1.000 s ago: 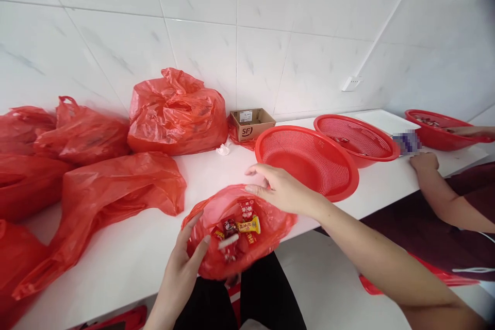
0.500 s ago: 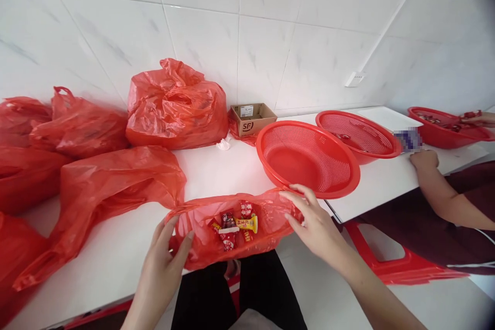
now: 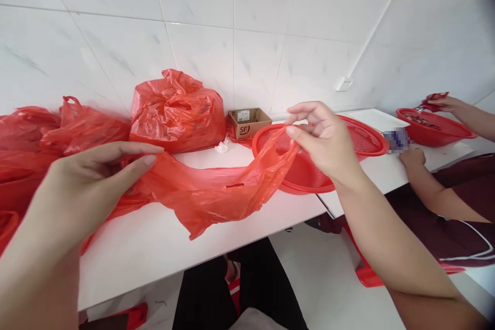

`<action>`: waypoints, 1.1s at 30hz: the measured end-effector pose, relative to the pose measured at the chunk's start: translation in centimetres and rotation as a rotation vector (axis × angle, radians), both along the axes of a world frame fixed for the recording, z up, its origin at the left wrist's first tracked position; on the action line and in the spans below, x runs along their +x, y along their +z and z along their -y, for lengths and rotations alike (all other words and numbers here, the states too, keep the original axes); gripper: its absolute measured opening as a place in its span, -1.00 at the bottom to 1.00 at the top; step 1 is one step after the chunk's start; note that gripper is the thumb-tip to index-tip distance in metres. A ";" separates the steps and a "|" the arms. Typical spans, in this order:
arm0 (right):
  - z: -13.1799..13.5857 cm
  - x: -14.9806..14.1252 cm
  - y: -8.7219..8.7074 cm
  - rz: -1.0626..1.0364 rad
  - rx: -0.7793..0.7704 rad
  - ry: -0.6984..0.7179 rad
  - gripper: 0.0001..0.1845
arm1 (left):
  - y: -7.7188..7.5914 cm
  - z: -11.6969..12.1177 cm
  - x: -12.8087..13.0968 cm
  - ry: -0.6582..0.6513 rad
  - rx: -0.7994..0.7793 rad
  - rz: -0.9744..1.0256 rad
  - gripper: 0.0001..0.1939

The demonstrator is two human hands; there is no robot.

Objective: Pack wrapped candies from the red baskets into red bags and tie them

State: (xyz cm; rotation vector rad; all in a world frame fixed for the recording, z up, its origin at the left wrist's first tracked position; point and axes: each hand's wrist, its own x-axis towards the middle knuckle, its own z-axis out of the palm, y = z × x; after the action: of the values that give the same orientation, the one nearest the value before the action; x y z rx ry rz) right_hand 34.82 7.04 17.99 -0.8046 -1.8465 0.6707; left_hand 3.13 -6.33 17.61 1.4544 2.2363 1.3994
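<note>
A thin red plastic bag (image 3: pixel 216 191) hangs stretched between my two hands above the front of the white table. My left hand (image 3: pixel 88 185) pinches its left end between thumb and fingers. At the other end, my right hand (image 3: pixel 319 139) grips a raised corner of the bag in front of a red perforated basket (image 3: pixel 266 136). The middle of the bag sags, and its contents are mostly hidden; only a small dark red edge shows at the opening.
Several filled red plastic bags (image 3: pixel 176 111) line the wall on the left. Beside them stand a cardboard box (image 3: pixel 249 124) and a crumpled white tissue (image 3: pixel 221 147). At right, a second basket (image 3: pixel 367 134) sits near a co-worker's arm (image 3: pixel 433 180), with a red basin (image 3: pixel 444 131) beyond.
Both hands have risen, lifting the bag from the table's front edge and pulling its ends up. The wrapped snacks seen inside are now hidden. The co-worker's far hand has lifted red packets.
</note>
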 end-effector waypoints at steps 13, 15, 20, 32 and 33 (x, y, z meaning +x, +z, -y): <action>0.1 -2.2 1.9 0.024 -0.006 0.132 -0.83 | -1.2 -1.7 1.0 -0.453 0.283 0.625 -0.41; 0.6 -3.3 1.8 0.042 -0.058 0.202 -0.84 | -1.4 -2.2 2.2 -0.519 0.302 0.614 -0.44; 1.6 -6.6 0.2 0.159 -0.196 0.397 -0.68 | -2.4 -2.4 4.3 -0.644 0.239 0.573 -0.42; 2.9 -9.4 -0.6 0.141 -0.133 0.509 -0.52 | -4.3 -2.8 3.8 -0.652 0.302 0.213 -0.24; 2.9 -9.2 -0.3 0.159 -0.130 0.525 -0.53 | -4.6 -3.0 4.0 -0.693 0.220 0.217 -0.18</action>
State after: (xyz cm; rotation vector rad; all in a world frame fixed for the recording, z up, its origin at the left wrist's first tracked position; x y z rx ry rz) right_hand 25.59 4.12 17.71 -0.4581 -2.2003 1.0909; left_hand 7.12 -3.35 13.03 1.7923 1.2796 1.4737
